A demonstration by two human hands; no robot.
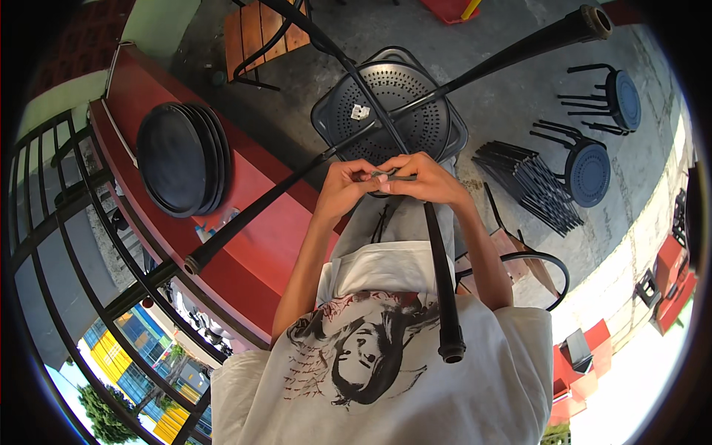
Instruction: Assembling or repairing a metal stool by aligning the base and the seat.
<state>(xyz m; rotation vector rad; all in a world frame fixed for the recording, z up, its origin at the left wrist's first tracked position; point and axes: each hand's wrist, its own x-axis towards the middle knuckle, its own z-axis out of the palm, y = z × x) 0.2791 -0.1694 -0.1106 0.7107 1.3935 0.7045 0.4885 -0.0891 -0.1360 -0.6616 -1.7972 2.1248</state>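
My left hand (pixel 346 191) and my right hand (pixel 427 182) meet in front of my body, fingertips pinched together. Between them is a small dark grey piece (pixel 403 177), thin and partly covered by the fingers; its exact kind I cannot make out. Just beyond the hands lies a crossed frame of black metal tubes (pixel 493 65) with wider capped ends, one of which reaches back over my shirt. Under the crossing is a black round seat with rows of holes (pixel 410 80), resting on a dark square-cornered base (pixel 458 141). A small white-and-dark bit (pixel 360 112) sits on the perforated seat.
On the red ledge (pixel 248 200) to my left lean several black round discs (pixel 174 159), beside a black railing (pixel 74 267). To the right stand stacked black metal legs (pixel 528 185) and two stools (pixel 591 174) (pixel 627 100). A wooden-slat chair (pixel 256 33) is at the far left.
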